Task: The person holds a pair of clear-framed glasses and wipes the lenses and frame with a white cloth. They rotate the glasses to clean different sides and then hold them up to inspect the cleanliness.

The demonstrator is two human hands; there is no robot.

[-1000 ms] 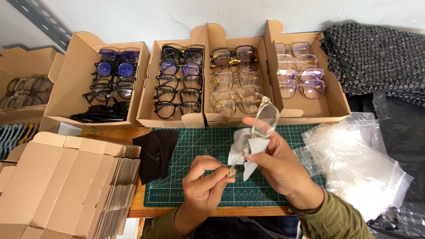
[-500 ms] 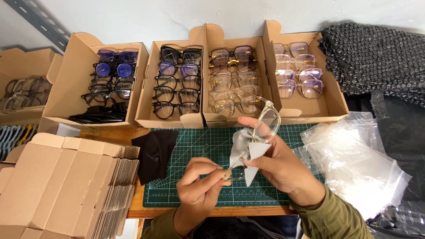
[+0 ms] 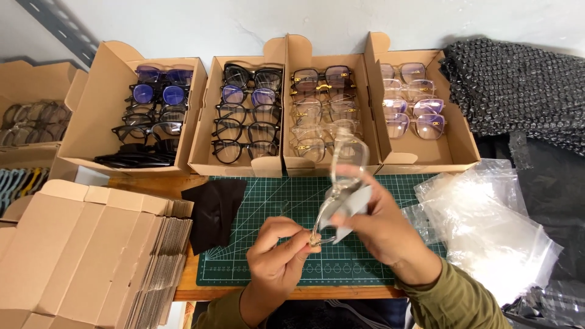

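cutting mat (image 3: pixel 256 201): dark green, pale grid lines
glasses (image 3: pixel 344 167): clear frame
wiping cloth (image 3: pixel 347 207): light grey
folded cloth (image 3: pixel 214 210): black
cardboard trays (image 3: pixel 204 131): tan
bubble wrap (image 3: pixel 518 91): black, dotted
sleeve (image 3: pixel 457 301): olive

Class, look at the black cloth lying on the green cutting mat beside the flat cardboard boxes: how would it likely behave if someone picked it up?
The black cloth lies creased with one edge draped off the green cutting mat, so it would probably hang limp. It looks thin, so likely very light. Being soft, it should neither roll nor break.
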